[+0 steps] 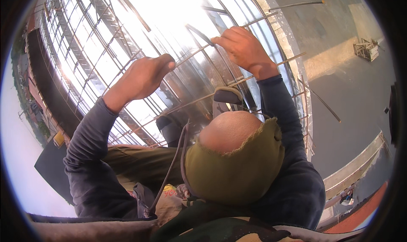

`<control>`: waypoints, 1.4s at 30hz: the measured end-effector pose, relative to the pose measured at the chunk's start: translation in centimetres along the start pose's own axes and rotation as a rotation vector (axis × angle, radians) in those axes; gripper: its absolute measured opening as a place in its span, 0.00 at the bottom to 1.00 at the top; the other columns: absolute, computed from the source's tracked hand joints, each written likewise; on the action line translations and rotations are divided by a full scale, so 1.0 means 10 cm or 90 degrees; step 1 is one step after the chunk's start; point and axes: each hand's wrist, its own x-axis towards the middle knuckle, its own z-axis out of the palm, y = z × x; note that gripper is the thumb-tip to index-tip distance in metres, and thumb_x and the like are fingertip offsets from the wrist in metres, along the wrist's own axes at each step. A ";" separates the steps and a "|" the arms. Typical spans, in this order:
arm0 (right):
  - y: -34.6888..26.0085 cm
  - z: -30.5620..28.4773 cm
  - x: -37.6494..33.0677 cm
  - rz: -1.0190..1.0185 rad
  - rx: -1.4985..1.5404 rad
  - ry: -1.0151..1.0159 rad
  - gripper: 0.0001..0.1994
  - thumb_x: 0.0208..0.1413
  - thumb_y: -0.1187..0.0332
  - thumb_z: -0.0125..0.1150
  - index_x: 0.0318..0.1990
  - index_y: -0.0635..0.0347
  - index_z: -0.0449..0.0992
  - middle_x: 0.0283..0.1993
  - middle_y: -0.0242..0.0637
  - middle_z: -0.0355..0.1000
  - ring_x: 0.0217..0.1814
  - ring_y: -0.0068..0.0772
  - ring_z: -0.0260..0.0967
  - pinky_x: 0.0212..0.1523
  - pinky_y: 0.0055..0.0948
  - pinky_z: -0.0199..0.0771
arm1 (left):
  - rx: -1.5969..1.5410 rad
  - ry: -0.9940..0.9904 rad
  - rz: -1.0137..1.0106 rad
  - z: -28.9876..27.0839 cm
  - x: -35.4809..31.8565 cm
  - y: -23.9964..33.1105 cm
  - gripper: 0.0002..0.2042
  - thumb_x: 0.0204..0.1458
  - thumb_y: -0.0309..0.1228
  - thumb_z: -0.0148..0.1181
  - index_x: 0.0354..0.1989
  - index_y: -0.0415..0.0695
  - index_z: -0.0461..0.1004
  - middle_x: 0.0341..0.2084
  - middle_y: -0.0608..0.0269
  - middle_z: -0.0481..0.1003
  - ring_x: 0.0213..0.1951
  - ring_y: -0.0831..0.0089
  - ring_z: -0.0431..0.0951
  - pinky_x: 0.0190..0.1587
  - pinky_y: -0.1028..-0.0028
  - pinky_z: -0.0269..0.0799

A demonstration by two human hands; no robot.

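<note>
My left hand is closed above the steel bar grid, thumb pressed to the curled fingers. What it holds, if anything, is hidden. To its right, my right hand is bent in a pinch just over a thin reinforcing bar. A short dark rod meets its fingertips, but I cannot tell whether they grip it or something thin. Below the bars lies shiny corrugated metal decking, partly washed out by glare. My bare knee shows through torn olive trousers between my arms.
A shoe rests among the bars beneath my hands. Bar ends jut past the deck's right edge, above a grey surface lower down. A crate-like frame stands there. A long pale beam crosses the lower right.
</note>
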 end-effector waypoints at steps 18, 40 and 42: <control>0.77 -0.11 -0.03 0.309 0.082 0.137 0.11 0.63 0.73 0.66 0.51 0.54 0.87 0.41 0.38 0.79 0.39 0.41 0.79 0.43 0.36 0.78 | 0.057 0.279 0.129 0.36 2.00 0.55 0.19 0.69 0.38 0.59 0.66 0.47 0.76 0.53 0.45 0.81 0.54 0.47 0.82 0.57 0.55 0.78; 1.26 -0.19 -0.05 0.571 -0.160 -0.088 0.15 0.73 0.57 0.51 0.59 0.47 0.79 0.45 0.51 0.84 0.51 0.61 0.81 0.50 0.52 0.80 | -0.266 0.161 -0.112 1.00 3.28 0.57 0.16 0.67 0.38 0.54 0.56 0.52 0.85 0.43 0.44 0.85 0.47 0.44 0.85 0.58 0.54 0.78; 1.22 -0.17 -0.07 0.579 -0.159 -0.044 0.13 0.72 0.58 0.52 0.55 0.49 0.79 0.42 0.50 0.84 0.48 0.61 0.82 0.47 0.52 0.81 | -0.237 0.166 -0.099 0.98 3.27 0.57 0.16 0.67 0.38 0.54 0.56 0.52 0.85 0.43 0.44 0.85 0.48 0.45 0.85 0.57 0.54 0.78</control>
